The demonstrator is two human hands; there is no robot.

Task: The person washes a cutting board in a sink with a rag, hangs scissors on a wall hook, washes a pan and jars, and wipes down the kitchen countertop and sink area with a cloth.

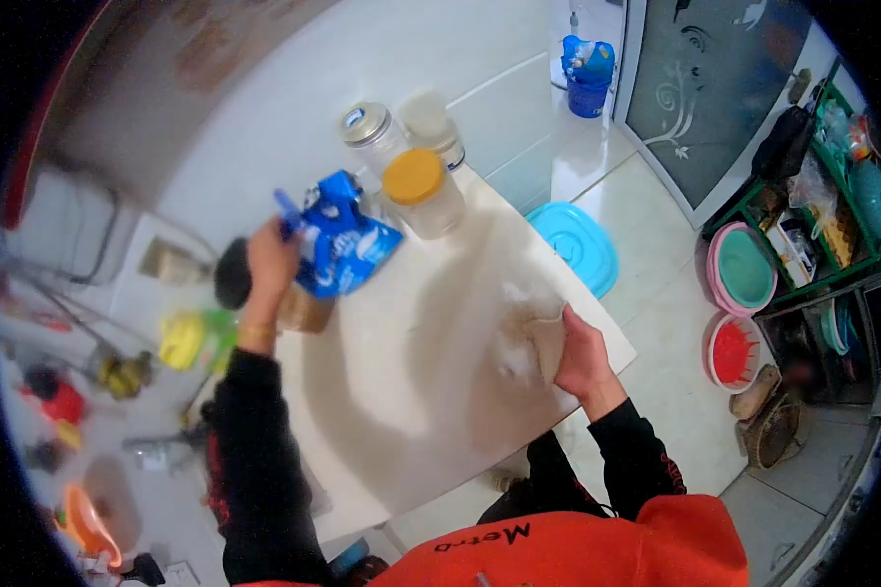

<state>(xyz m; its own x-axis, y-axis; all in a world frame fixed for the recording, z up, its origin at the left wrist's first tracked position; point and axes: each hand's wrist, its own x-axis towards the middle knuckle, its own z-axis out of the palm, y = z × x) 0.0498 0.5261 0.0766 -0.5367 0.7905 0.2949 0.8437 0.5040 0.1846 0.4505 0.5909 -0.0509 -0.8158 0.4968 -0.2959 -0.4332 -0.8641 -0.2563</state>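
My left hand [272, 262] is closed around a slim blue object [286, 207], blurred, at the left edge of a shiny blue packet [350, 245]. Whether the fingers also touch the packet I cannot tell. Near the table's right edge, my right hand [583, 354] grips a whitish, partly see-through bag-like thing [531, 328] with a beige part, its exact kind unclear. Behind the packet stand a jar with an orange lid [416, 181], a jar with a silver lid [367, 127] and a pale-topped jar [431, 122]. A brown block-like item [306, 311] lies below the packet.
The white table [362, 430] has its corner at right. On the floor are a light-blue lid [576, 245], a blue bucket [587, 93], pink and green basins [744, 269] and a red basket [732, 352]. Blurred clutter with a yellow-green item [191, 338] lines the left.
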